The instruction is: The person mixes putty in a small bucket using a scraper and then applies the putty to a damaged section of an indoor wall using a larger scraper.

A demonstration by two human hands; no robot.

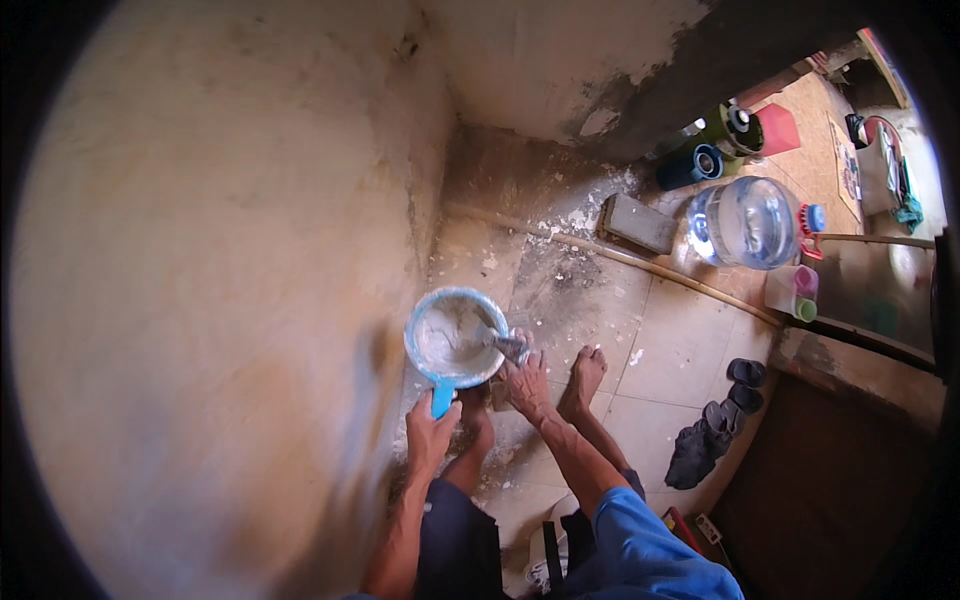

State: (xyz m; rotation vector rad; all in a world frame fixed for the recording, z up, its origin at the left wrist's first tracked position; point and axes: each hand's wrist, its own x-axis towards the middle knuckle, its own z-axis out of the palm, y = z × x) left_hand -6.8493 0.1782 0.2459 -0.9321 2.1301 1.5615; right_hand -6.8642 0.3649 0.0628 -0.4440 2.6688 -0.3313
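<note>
My left hand point(431, 428) is closed round the light blue handle of a round plastic dipper point(442, 398), which hangs over the floor in front of my legs. Inside it lies a thick grey-white paste point(450, 335), and more of it is smeared on the rim. My right hand point(527, 383), at the dipper's right edge, grips a small paste-coated scraper point(510, 347). The scraper's end reaches over the rim into the paste; its exact shape is partly hidden by my fingers.
A bare, stained wall point(230, 300) rises close on my left. Paste spots mark the tiled floor point(660, 345). A concrete block point(638, 222), a large water bottle point(750, 222) and a blue container point(690, 168) stand beyond a raised edge. Dark sandals point(745, 385) lie at right.
</note>
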